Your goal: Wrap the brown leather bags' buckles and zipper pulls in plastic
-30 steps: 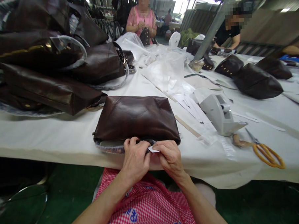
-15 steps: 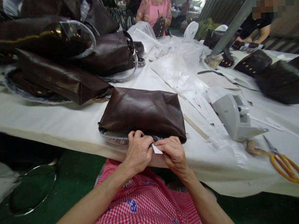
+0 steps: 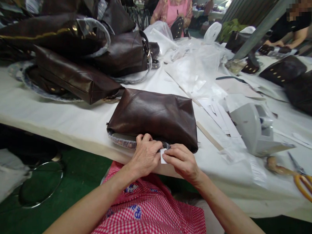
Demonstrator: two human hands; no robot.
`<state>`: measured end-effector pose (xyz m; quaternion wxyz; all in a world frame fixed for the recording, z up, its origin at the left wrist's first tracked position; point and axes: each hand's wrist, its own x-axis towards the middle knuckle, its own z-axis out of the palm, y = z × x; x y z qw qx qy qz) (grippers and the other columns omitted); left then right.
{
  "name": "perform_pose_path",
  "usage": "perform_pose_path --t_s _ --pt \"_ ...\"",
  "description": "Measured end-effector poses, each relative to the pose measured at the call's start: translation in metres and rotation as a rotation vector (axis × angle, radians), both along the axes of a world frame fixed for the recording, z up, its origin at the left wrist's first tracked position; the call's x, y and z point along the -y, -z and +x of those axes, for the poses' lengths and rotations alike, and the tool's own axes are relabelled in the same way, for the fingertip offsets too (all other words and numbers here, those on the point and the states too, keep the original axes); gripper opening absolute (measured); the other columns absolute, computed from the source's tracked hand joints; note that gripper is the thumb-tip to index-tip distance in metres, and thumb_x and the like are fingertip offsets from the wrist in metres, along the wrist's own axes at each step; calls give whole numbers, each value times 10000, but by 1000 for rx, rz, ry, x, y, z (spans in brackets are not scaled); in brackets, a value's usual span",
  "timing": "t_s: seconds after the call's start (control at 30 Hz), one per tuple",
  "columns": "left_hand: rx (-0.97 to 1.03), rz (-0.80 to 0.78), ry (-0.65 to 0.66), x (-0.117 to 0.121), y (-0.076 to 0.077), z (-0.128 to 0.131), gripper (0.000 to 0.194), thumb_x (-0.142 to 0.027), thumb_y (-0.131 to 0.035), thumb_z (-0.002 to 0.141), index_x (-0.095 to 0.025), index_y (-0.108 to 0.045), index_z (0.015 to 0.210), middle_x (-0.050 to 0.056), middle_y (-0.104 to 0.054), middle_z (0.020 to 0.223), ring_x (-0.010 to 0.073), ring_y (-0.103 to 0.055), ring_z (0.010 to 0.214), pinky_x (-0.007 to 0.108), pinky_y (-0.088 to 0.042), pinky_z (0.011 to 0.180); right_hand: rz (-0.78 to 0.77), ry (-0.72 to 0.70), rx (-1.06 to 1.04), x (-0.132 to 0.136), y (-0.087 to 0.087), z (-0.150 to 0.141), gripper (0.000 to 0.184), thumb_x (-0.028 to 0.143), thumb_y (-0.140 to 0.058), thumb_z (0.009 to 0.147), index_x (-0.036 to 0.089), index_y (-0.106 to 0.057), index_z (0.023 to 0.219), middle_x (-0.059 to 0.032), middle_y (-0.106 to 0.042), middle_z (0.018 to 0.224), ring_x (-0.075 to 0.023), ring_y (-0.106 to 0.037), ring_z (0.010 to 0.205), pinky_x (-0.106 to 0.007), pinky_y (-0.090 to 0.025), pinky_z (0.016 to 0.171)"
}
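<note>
In a red checked apron (image 3: 150, 217), a person bends to a brown bag (image 3: 156, 117), both bare forearms angled inward, backs of the hands turned up. At the bag's near edge, the right hand (image 3: 183, 160) pinches a small white slip (image 3: 163, 157) between thumb and fingertips. The slip sits in the gap between the hands, just left of the right fingertips, the nearer ones; almost square, it shows no clear long axis. The left hand (image 3: 146, 153), fingers bent, lies over the plastic-wrapped strap (image 3: 122, 141) along the bag's near edge; whether it grips strap or slip cannot be told. The bag lies on a cloth-covered table (image 3: 75, 117), its long axis running left to right, right end slightly nearer the person. Right of the bag stands a tape dispenser (image 3: 252, 130); beyond it to the left, dark bags (image 3: 66, 71) are piled. Farther off, past the bag, is a co-worker in pink (image 3: 176, 11).
</note>
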<state>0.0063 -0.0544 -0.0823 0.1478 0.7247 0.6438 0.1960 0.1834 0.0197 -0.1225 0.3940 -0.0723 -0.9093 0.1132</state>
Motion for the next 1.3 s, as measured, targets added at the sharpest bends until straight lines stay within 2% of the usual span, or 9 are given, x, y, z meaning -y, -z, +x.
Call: perform_pose_path --t_s 0.33,0.47,0.67,0.73,0.87,0.9,0.97,1.07,1.3 --pt "-60 -108 166 -9 -8 -17 147 -244 -543 798 -212 -605 927 40 -654 866 255 -462 921 421 -290 828 229 -19 64 -2 -5 5 201 91 -526 924 145 -684 1036 -95 -710 985 -197 -598 947 -371 -536 844" --pt "-75 -77 134 -9 -6 -15 176 -326 -544 832 -214 -622 944 51 -671 902 266 -479 937 431 -296 838 270 23 34 2 -4 3 178 98 -544 920 155 -685 1014 -65 -729 981 -179 -620 937 -370 -522 873" --pt "-129 17 41 -11 5 -10 166 -253 -541 775 -228 -654 893 66 -694 863 283 -533 910 461 -318 849 273 125 156 -1 -15 11 167 194 -520 945 195 -680 990 -22 -732 1013 -127 -626 953 -298 -484 881" --pt "-118 71 38 -14 9 -12 191 -253 -512 782 -236 -667 892 67 -706 890 289 -551 930 471 -324 868 188 329 173 -23 -31 35 203 191 -508 935 210 -680 1041 -36 -724 1048 -136 -626 983 -298 -479 889" --pt "-120 97 42 -16 15 -16 238 -265 -498 781 -262 -683 930 58 -731 929 297 -566 965 482 -329 903 -250 1290 245 -80 -82 117 249 223 -528 912 224 -682 1107 -58 -679 1185 -172 -582 1128 -312 -430 985" --pt "-127 93 47 -16 17 -17 251 -267 -501 779 -263 -684 950 59 -738 939 302 -567 973 485 -331 904 -311 1413 261 -95 -94 138 277 213 -498 923 191 -671 1138 -96 -667 1202 -207 -575 1140 -352 -425 985" --pt "-139 84 63 -17 20 -20 279 -270 -500 785 -261 -686 993 61 -748 959 310 -569 989 488 -333 908 -429 1533 317 -122 -111 172 276 206 -459 938 164 -698 1068 -132 -692 1117 -234 -606 1079 -365 -447 933" --pt "-146 89 80 -17 24 -22 310 -273 -480 809 -262 -691 1037 61 -752 994 310 -573 1011 491 -332 920 -644 1574 452 -152 -119 200 217 237 -523 928 131 -711 901 -122 -710 962 -219 -651 947 -349 -496 843" --pt "-151 90 107 -17 22 -22 324 -274 -480 824 -264 -706 1057 66 -744 1057 308 -578 1016 487 -349 914 -949 1522 600 -183 -116 205 305 363 -594 922 124 -612 1110 -78 -641 1092 -191 -642 921 -369 -549 797"
